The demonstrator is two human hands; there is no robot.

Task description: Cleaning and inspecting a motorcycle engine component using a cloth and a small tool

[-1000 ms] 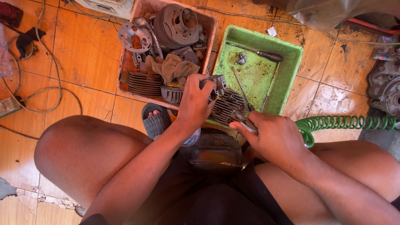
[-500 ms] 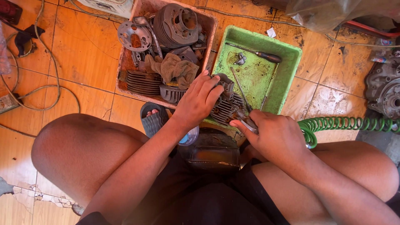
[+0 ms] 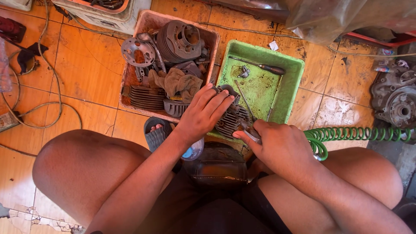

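Nearest the camera, between the person's bare knees, a dark rounded casing (image 3: pixel 214 167) sits low on the tiled floor (image 3: pixel 86 78), and a sandalled foot (image 3: pixel 157 133) shows just beyond the left thigh. Above the casing the left hand (image 3: pixel 201 115) lies spread over a finned engine cylinder (image 3: pixel 232 117), fingers flat across its top and wrapped partly round it – a steadying clasp, not a fist. The cylinder rests at the near edge of the green tray (image 3: pixel 288 93), overlapping its near left corner. The right hand (image 3: pixel 277 145) is clenched round the handle of a slim tool (image 3: pixel 245 106) whose thin shaft runs up and away along the cylinder's right side (whether the tip is seated in anything I cannot tell, since fingers and fins hide it). Judged from this, the work is best done with the left palm pressing the cylinder down firmly so it cannot roll on its fins, and the tool kept in line with its shaft rather than levered sideways – the shaft looks thin enough to slip. A green coiled hose (image 3: pixel 359 133) trails off from beside the right wrist toward the right. Farther out, a screwdriver (image 3: pixel 260 66) lies near the tray's far edge; left of the tray a reddish tray (image 3: pixel 130 84) holds more finned parts, a rag (image 3: pixel 175 82) and a round cylinder barrel (image 3: pixel 180 41) at its far end
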